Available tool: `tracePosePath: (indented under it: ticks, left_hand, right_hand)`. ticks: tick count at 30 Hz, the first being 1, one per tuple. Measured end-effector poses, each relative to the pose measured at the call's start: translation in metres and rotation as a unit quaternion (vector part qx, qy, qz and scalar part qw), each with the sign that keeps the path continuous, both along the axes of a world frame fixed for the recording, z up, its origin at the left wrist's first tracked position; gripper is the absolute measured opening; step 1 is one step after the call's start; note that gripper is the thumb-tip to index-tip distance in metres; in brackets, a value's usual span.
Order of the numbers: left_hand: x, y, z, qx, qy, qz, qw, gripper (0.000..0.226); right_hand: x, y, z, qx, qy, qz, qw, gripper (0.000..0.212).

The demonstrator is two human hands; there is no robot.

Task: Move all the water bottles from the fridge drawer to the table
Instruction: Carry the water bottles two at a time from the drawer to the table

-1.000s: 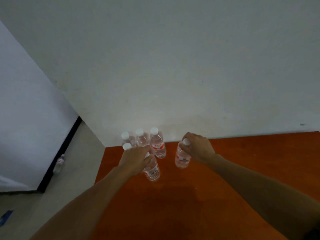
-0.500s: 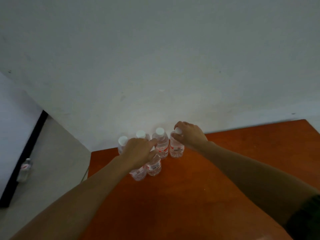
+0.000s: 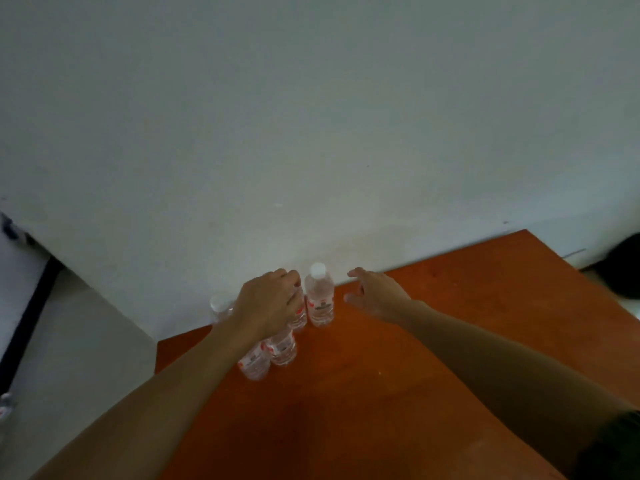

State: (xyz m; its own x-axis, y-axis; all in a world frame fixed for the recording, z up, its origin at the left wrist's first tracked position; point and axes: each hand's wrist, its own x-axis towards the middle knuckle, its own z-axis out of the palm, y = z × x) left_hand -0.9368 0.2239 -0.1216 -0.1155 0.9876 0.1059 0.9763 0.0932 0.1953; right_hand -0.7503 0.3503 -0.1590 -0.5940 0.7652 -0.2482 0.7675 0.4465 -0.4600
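A cluster of water bottles (image 3: 282, 348) stands at the far left corner of the orange table (image 3: 381, 393), against the white wall (image 3: 311, 133). The left hand (image 3: 268, 304) rests curled over the tops of the cluster; which bottle it grips I cannot tell. The rightmost bottle (image 3: 320, 299) stands upright and free. Just right of it, the right hand (image 3: 377, 294) hovers with fingers spread apart, touching nothing.

The right hand (image 3: 377, 295) has let go of the rightmost bottle (image 3: 320, 299) and now is open beside it, while the left hand (image 3: 268, 304) moved onto the cluster.
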Motion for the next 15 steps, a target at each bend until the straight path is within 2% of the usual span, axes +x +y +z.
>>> tracePosePath:
  ticks: [6,11,15]
  left_hand:
    - [0.112,0.011,0.011,-0.051,0.033,-0.104,0.993,0.022]
    - [0.263,0.019,0.008,-0.072,0.065,-0.192,0.977,0.024]
    - [0.406,0.013,-0.003,-0.101,0.057,-0.278,0.954,0.024]
  right_hand:
    - [0.144,-0.026,0.021,-0.002,-0.053,-0.031,0.998,0.051]
    - [0.319,-0.071,0.031,-0.015,-0.057,-0.139,0.989,0.045]
    - [0.472,-0.127,0.036,-0.006,-0.079,-0.262,0.962,0.039]
